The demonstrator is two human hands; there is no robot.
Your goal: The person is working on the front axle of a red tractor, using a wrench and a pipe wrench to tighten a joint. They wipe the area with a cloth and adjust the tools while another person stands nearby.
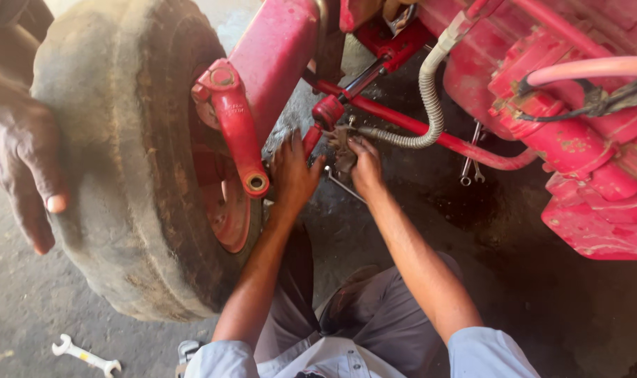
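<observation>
Crouched right under a red tractor front end (584, 140), dusty concrete floor (24, 308) all around. Big worn front tyre (122, 161) taking up the whole left side, rubber dull grey and caked with dirt, red rim (227, 210) peeking out behind it. Another person's hand (24, 161) resting flat on the tyre's tread at the far left, fingers spread and pointing down.

Left hand (292, 175) pressed up against the end of the red steering rod (430, 133), fingers loosely spread, gripping nothing that can be made out. Right hand (366, 166) just beside it, fingers curled in on the greasy joint (341, 140) at the rod's end; can't tell exactly what's pinched in there, too dark and grimy. Thin metal rod or tool (345, 187) sticking out below between the two hands.

Plenty crowding the spot: cast red steering arm (236, 126) hanging down right next to the left hand, with a round eye at its bottom end. Ribbed grey hose (430, 98) looping down across the rod just above the right hand. Smooth pink hose (591, 68) and black wiring up on the right. Pair of spanners (471, 164) dangling or lying behind the rod, hard to say which.

White open-ended spanner (86, 355) lying on the floor bottom left, well apart from both hands.
</observation>
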